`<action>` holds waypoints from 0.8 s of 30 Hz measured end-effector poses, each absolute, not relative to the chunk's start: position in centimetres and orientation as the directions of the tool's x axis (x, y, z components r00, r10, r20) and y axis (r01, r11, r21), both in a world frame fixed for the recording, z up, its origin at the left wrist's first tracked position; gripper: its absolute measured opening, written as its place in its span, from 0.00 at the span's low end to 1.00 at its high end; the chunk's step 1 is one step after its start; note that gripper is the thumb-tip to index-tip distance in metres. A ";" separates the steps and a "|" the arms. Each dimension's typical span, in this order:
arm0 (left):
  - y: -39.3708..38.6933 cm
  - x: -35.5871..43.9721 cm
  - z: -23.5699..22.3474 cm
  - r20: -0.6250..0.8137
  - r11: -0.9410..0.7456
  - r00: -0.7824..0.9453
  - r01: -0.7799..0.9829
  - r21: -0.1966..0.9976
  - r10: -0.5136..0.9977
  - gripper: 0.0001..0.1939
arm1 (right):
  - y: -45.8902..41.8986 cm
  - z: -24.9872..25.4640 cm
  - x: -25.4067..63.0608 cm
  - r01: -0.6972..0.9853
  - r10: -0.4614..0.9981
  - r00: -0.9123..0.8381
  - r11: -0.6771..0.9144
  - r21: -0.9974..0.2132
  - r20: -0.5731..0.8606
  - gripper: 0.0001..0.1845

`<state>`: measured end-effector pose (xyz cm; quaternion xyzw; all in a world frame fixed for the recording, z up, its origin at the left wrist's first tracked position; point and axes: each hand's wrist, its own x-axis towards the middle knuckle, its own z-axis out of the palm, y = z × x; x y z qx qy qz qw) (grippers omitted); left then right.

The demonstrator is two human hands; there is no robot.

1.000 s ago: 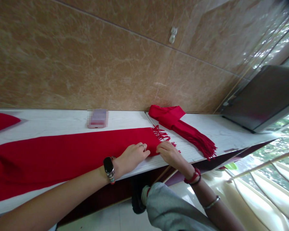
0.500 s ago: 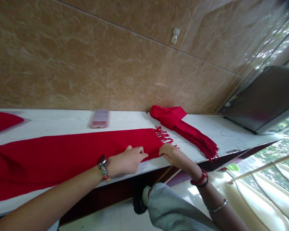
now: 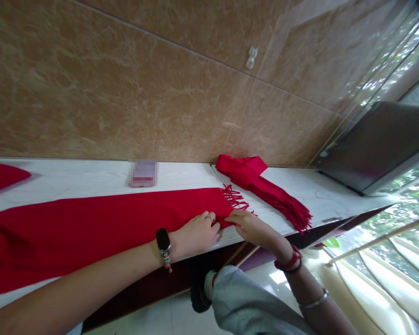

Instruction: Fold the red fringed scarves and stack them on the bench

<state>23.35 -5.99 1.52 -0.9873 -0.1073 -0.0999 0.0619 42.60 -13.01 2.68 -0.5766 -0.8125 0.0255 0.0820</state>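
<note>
A long red scarf [image 3: 118,218] lies spread along the white wood-grain counter, its fringe at the right end. My left hand [image 3: 198,235] has its fingers curled on the scarf's near edge, close to that end. Just right of it, my right hand [image 3: 249,227] pinches the near corner of the scarf beside the fringe. The fingertips of both hands are close together with red cloth between them. Behind my right hand lies a second red scarf [image 3: 261,186], folded over, with its fringe toward the counter's front edge.
A phone-like item [image 3: 143,173], blurred out, lies on the counter [image 3: 80,179] near the tiled wall. Another piece of red cloth [image 3: 5,177] is at the far left. A dark box-shaped appliance [image 3: 373,144] stands at the right end. My leg [image 3: 244,298] is below the edge.
My left hand has slid right along the scarf's edge, closer to my right hand, and its wrist has turned. My right fingers have shifted slightly left on the corner.
</note>
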 end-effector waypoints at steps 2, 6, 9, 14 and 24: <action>-6.1 23.3 1.6 0.194 -0.970 0.958 0.231 -0.076 0.213 0.16 | -12.9 2.8 42.6 0.944 0.949 -0.306 0.313 -0.105 0.073 0.24; -6.8 22.7 2.3 0.100 -0.958 0.952 0.287 0.022 0.288 0.23 | -12.4 3.2 42.3 0.954 0.954 -0.299 0.299 -0.001 0.029 0.24; -7.0 22.4 3.0 -0.020 -0.928 0.933 0.358 0.101 0.358 0.29 | -11.7 3.4 41.7 0.955 0.957 -0.291 0.289 0.060 0.017 0.24; -6.5 22.5 3.8 -0.047 -0.912 0.921 0.390 0.128 0.388 0.29 | -10.5 2.6 41.5 0.976 0.976 -0.212 0.209 0.062 0.039 0.26; -6.1 22.2 2.3 0.116 -0.920 0.917 0.366 0.136 0.382 0.26 | -8.9 4.4 40.5 0.884 0.897 -0.436 0.442 -0.151 0.069 0.25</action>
